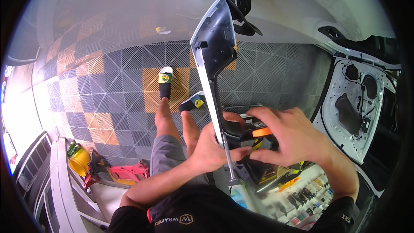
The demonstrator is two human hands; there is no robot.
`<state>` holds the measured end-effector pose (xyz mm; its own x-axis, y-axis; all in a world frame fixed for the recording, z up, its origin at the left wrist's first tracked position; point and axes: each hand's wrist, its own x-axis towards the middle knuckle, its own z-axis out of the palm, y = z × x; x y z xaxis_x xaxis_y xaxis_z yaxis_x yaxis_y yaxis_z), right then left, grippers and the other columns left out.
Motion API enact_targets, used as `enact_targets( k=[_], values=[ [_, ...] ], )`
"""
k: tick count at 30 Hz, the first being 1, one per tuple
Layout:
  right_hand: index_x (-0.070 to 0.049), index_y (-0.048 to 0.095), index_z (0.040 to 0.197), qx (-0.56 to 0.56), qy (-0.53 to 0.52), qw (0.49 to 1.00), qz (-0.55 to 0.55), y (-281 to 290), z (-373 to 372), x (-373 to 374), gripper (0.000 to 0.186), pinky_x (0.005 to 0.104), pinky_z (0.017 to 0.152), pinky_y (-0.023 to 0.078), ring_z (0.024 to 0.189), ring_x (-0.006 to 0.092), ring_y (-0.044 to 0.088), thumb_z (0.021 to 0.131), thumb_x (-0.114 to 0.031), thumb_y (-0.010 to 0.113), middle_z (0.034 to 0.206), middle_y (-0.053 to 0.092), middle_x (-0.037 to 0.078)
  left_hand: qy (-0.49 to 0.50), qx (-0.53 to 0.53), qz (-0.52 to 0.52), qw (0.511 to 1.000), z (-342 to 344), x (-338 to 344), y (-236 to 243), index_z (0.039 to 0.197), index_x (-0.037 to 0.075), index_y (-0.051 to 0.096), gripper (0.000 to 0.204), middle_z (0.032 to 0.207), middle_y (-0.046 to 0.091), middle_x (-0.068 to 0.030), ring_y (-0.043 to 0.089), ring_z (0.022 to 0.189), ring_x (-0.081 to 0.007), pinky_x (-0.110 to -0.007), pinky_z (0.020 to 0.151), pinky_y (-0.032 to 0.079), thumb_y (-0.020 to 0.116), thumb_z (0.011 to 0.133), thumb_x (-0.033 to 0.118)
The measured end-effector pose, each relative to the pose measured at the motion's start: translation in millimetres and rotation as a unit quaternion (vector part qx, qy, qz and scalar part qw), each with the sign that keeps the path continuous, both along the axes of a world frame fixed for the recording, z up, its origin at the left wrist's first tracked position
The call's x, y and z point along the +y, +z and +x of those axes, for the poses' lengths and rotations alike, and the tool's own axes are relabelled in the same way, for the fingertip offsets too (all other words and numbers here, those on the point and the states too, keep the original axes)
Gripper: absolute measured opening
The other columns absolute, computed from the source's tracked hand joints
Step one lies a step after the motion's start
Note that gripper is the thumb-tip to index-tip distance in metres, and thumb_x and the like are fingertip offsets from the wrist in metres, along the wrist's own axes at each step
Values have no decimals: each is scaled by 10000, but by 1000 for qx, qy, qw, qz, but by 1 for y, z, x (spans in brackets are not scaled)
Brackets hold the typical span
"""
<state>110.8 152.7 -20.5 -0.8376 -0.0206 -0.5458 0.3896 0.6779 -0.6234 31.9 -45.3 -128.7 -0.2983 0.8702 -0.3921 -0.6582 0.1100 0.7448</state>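
Left hand [209, 153] pinches the near end of a long white-and-black trim piece [205, 82] above the grey-and-tan tiled floor [123, 77]; right hand [293, 133] curves beside an orange piece [261, 132], grip unclear; an exposed door panel [340, 82] stands right.

Strong white light comes in from the left, blowing out that rim and laying a pale violet haze over the nearest floor tiles [71, 90], while the right side sits dimmer. The trim piece [213, 56] shows a bright outer edge against its darker inner face, and the glossy car body [129, 17] carries soft tile reflections. Fisheye distortion bends straight lines toward the black, rounded border; the middle looks reasonably sharp.
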Motion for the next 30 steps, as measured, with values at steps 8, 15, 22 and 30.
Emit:
enact_targets(
  k=[8, 15, 22, 30],
  values=[
    [-58, 634, 1001, 100, 12, 994, 34, 10, -8, -17, 196, 395, 609, 518, 693, 293, 628, 814, -56, 693, 842, 579, 81, -7, 0, 48, 999, -2, -6, -7, 1268, -6, 583, 646, 1100, 658, -28, 631, 987, -83, -242, 867, 520, 931, 731, 89],
    [-44, 656, 987, 61, 157, 977, 130, 17, -24, -20, 220, 344, 608, 552, 706, 217, 711, 779, -114, 670, 878, 671, 78, 42, -34, 40, 998, 6, -7, -17, 1253, -1, 587, 573, 1101, 660, -40, 643, 1003, -103, -263, 883, 538, 873, 757, 14],
    [-76, 630, 916, -18, 205, 968, 142, 22, -49, -24, 234, 396, 613, 532, 730, 254, 691, 696, -91, 706, 813, 617, 58, 75, -15, 8, 997, 6, -6, -8, 1186, -6, 606, 474, 1024, 662, -7, 623, 930, -56, -235, 818, 524, 810, 759, -36],
    [-61, 651, 877, -62, 245, 961, 108, 20, -71, -22, 194, 423, 614, 535, 712, 297, 691, 688, -71, 691, 768, 650, 77, 94, 57, -55, 992, 2, -6, 7, 1113, -3, 612, 396, 919, 666, 17, 614, 815, -30, -208, 714, 517, 802, 769, -57]
  ],
)
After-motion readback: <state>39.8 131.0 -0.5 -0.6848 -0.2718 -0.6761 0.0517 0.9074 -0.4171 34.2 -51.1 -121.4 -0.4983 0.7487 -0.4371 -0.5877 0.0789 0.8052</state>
